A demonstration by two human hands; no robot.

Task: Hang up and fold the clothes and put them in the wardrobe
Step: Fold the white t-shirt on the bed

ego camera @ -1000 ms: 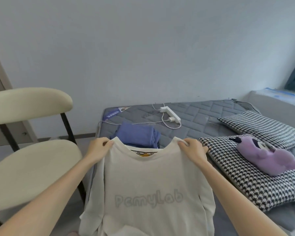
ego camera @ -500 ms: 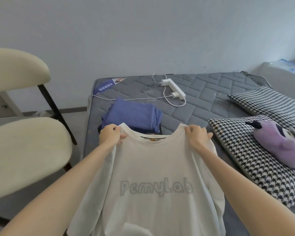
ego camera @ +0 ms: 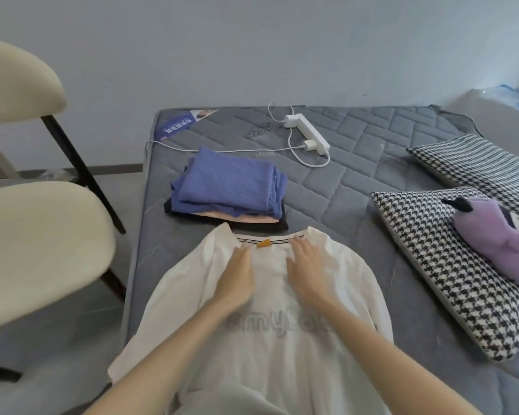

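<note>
A white long-sleeved shirt with grey lettering lies spread flat on the grey mattress, collar pointing away from me. My left hand rests flat on its chest just below the collar, fingers straight. Beside it, my right hand lies flat on the shirt as well. Just beyond the collar sits a stack of folded clothes: a blue garment on top, pink and black ones beneath.
A cream chair stands left of the bed. A white power strip with its cable lies behind the stack. Two houndstooth pillows and a purple plush toy occupy the right side.
I was holding the shirt up by its shoulders. It now lies flat on the mattress and both hands have let go and lie flat on its chest. The camera tilted down.
</note>
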